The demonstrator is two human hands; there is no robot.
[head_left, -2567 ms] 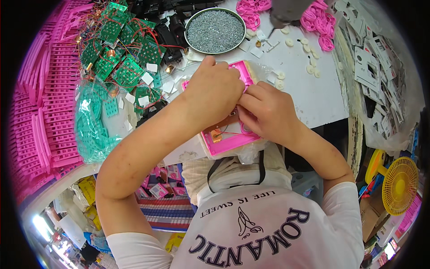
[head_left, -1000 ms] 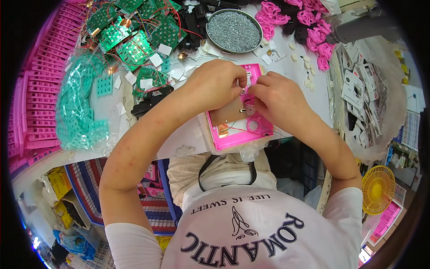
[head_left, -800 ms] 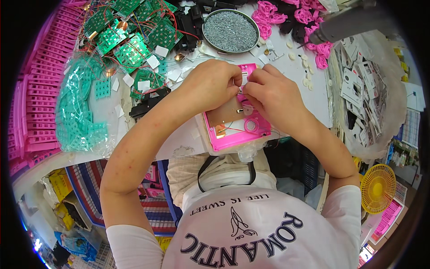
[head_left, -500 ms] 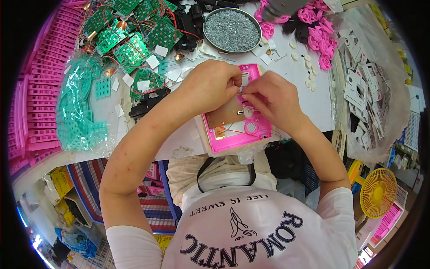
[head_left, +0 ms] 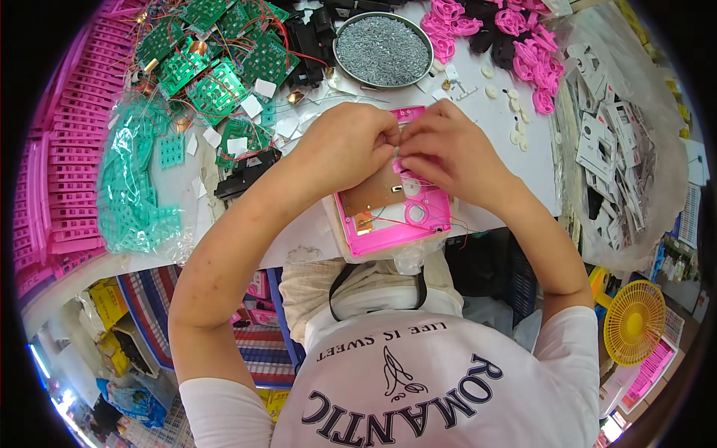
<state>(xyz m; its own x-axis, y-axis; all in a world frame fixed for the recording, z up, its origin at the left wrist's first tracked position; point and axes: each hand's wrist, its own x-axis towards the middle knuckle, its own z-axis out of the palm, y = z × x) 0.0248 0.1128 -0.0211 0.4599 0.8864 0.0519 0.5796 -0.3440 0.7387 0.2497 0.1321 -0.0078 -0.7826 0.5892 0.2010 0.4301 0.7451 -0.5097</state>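
In front of me lies a pink plastic casing (head_left: 381, 240), its inside facing up, on the near edge of the table. A brown circuit board (head_left: 371, 193) is set in its left side, and thin wires run across the lower part. My left hand (head_left: 351, 142) is over the upper left of the casing, fingers pinched together. From the other side, my right hand (head_left: 452, 153) reaches in with bent fingers, its fingertips meeting those of the left. Both sets of fingertips are closed over the middle of the casing; whatever is between them is too small or hidden to name.
Beyond the casing stands a round tray (head_left: 337, 63) of small screws. Green circuit boards (head_left: 216, 93) with wires and turquoise keypads (head_left: 134, 201) lie left, beside stacked pink parts (head_left: 71, 149). Pink pieces (head_left: 534, 67) and a bag of white cards (head_left: 597, 149) are on the right.
My right hand has shifted slightly and its fingers have turned more over the casing. The left hand stays nearly in place. The grey object at the upper edge is gone from view.
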